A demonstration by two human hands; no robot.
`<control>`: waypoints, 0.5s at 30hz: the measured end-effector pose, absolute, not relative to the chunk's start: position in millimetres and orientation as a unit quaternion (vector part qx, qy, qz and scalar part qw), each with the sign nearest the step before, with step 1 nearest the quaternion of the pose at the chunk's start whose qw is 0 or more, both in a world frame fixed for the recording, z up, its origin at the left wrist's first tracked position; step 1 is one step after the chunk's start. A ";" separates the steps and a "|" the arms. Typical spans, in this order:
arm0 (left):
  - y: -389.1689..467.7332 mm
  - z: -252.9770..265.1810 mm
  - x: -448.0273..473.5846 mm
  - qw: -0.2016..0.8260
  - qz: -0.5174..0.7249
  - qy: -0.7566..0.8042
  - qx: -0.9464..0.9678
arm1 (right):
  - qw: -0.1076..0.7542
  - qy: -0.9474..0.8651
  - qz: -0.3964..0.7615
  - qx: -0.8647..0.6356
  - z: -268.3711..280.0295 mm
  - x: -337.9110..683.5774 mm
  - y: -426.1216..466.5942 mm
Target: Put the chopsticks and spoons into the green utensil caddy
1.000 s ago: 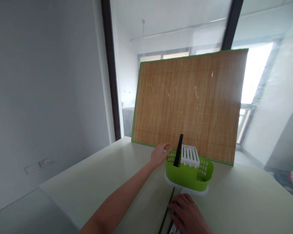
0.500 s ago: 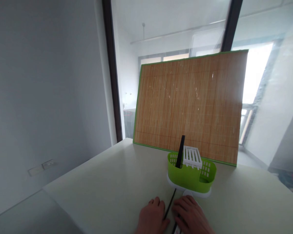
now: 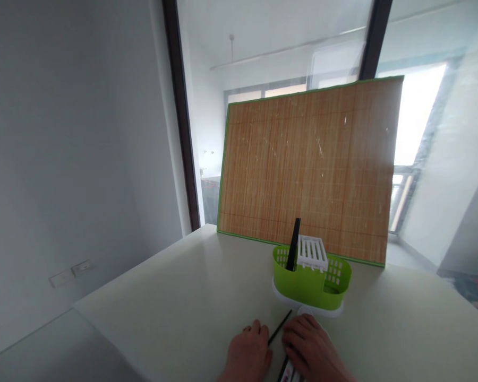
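My left hand (image 3: 247,351) rests on the white table, its fingers curled and its thumb against the near end of a thin black chopstick (image 3: 281,324). The chopstick slants away to the right, towards the green basket. Beside it, my right hand (image 3: 314,347) lies with bent fingers over something mostly hidden. A black and white strip (image 3: 287,370) shows below its fingers, and a white rounded edge (image 3: 305,310) shows beyond them. The green basket (image 3: 302,286) stands just past my hands on a white base. A black bundle (image 3: 293,246) leans upright in its left compartment.
A white slotted rack (image 3: 313,252) sits across the middle of the basket. Behind it a bamboo mat (image 3: 308,164) with green edging stands upright on the table (image 3: 175,297). A glass partition rises beyond, and a grey wall (image 3: 83,159) is on the left.
The black chopstick has swung, its far end now further right and lower in slant. My right hand has shifted slightly, showing more of the black and white strip. The view has tilted slightly.
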State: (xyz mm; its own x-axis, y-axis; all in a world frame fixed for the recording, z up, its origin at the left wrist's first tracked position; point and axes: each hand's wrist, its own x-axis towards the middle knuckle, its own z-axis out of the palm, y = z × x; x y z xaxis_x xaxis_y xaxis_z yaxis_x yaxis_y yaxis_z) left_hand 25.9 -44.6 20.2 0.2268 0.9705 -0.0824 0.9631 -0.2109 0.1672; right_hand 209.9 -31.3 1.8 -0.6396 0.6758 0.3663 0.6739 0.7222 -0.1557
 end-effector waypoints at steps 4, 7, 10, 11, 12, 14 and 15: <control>-46.5 19.5 21.3 0.095 0.032 0.619 0.779 | 0.203 -0.907 -0.002 -0.369 0.4 210.4 -31.0; -52.4 21.5 18.2 0.115 0.030 0.610 0.783 | 0.209 -0.907 -0.005 -0.366 0.2 210.5 -31.1; -56.4 23.2 17.7 0.124 0.019 0.608 0.784 | 0.215 -0.906 -0.006 -0.365 0.6 210.4 -31.5; -56.7 23.3 17.9 0.119 0.017 0.610 0.783 | 0.216 -0.906 -0.005 -0.364 0.7 210.4 -31.7; -56.8 23.1 18.2 0.114 0.015 0.615 0.780 | 0.218 -0.905 -0.004 -0.364 0.9 210.5 -31.9; -56.4 22.1 18.7 0.104 0.011 0.626 0.773 | 0.219 -0.905 -0.003 -0.365 1.2 210.7 -32.2; -56.5 21.6 18.8 0.100 0.012 0.629 0.771 | 0.219 -0.905 -0.003 -0.366 1.4 210.8 -32.3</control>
